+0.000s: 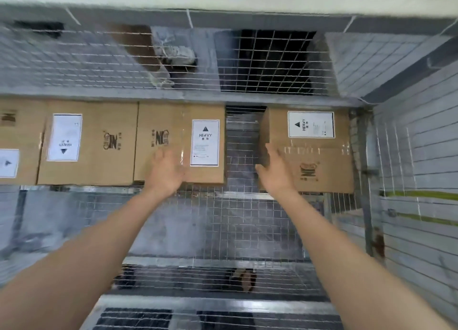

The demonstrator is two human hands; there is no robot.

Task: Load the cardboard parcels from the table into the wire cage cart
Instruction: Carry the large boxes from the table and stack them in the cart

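Inside the wire cage cart (247, 220), several cardboard parcels with white HEAVY labels lie in a row along the far side. The right parcel (319, 153) sits in the far right corner. A gap of bare mesh separates it from the middle parcel (173, 121). Another parcel (99, 121) lies left of that, and one more (17, 131) is cut off at the left edge. My left hand (166, 171) is open over the middle parcel's near edge. My right hand (275, 171) is open, fingers straight against the right parcel's left side.
The cart's mesh floor shows bare metal in front of the parcels. Its far mesh wall (124, 64) and right mesh wall (406, 171) enclose the space. Behind the far wall are a crumpled plastic bag (173, 51) and dark shapes.
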